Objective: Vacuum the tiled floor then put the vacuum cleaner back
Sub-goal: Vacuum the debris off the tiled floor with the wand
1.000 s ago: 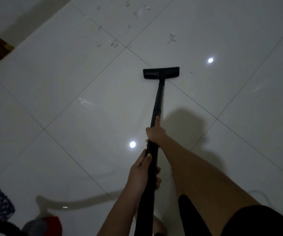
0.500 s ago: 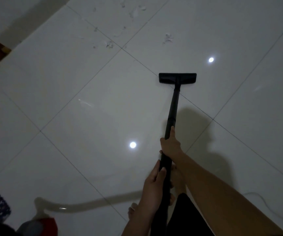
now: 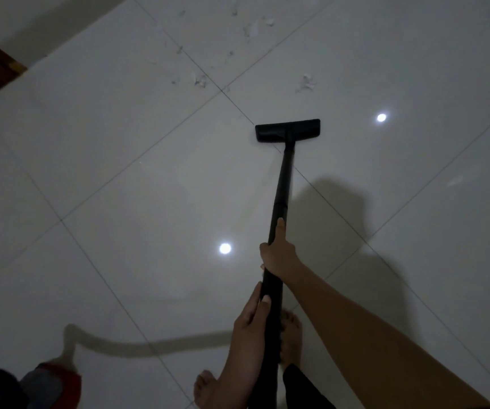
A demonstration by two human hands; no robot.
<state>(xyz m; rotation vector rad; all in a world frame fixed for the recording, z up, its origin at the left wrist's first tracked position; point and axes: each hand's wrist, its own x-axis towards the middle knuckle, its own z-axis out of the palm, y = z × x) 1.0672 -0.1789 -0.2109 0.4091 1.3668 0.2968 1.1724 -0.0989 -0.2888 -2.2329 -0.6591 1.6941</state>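
Floor vacuuming under way, with the scraps not yet reached.

The tiled floor (image 3: 119,187) fills the frame. The vacuum cleaner's canister (image 3: 51,382) sits at lower left, and its hose (image 3: 149,346) curves toward the black wand (image 3: 283,184) at centre. The floor head (image 3: 287,130) lies flat on the tile, right of centre. The right hand (image 3: 277,255) grasps the wand higher up with its thumb laid along it, and the left hand (image 3: 251,317) has its fingers wrapped round the wand just below. Pale scraps (image 3: 201,81) lie near the top, apart from the head. I judge it best to push the head forward flat and slowly through them in overlapping passes. The canister's contents are hidden.
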